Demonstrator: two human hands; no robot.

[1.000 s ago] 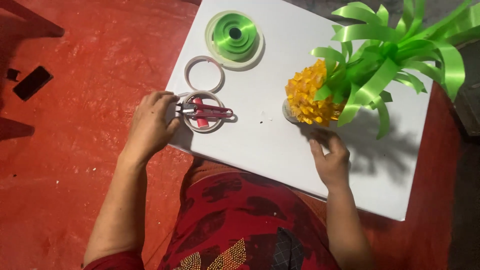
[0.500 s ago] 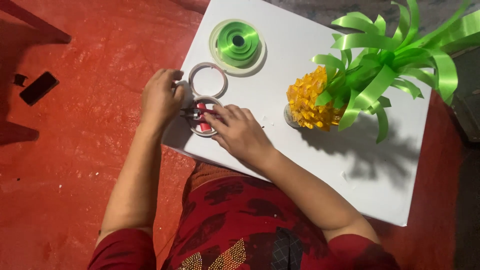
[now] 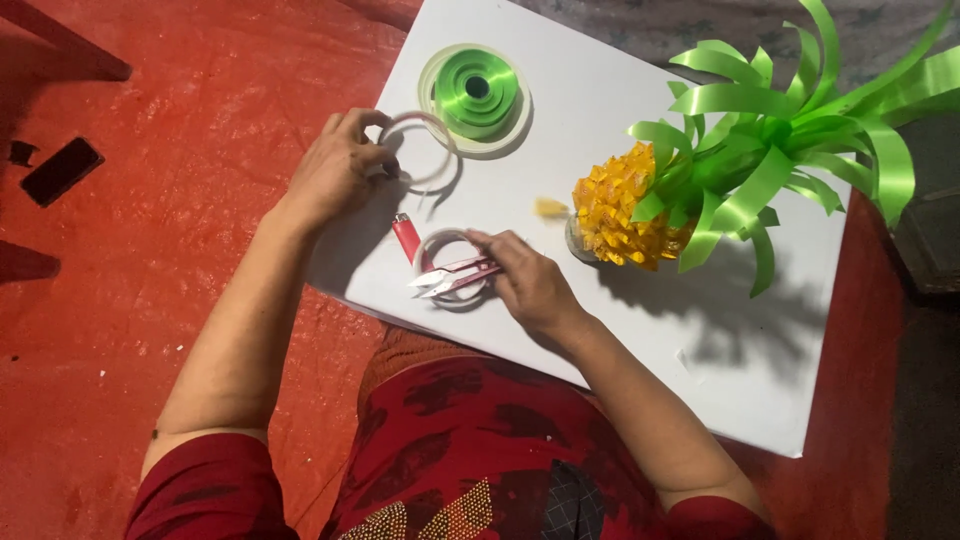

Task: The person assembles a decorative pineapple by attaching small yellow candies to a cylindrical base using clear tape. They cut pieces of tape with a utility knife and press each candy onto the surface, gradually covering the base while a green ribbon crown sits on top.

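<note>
One screen, no packages, labels or signs.

Item: dark phone (image 3: 61, 171), a flat rectangular slab with its black screen face up and unlit, lying askew on the red floor (image 3: 180, 260). It sits well out beyond the knuckle side of the left hand (image 3: 335, 175), far from its fingers, and farther still from the fingers of the right hand (image 3: 525, 285). Just beside it lies a small dark object (image 3: 20, 152), too small to identify.
</note>
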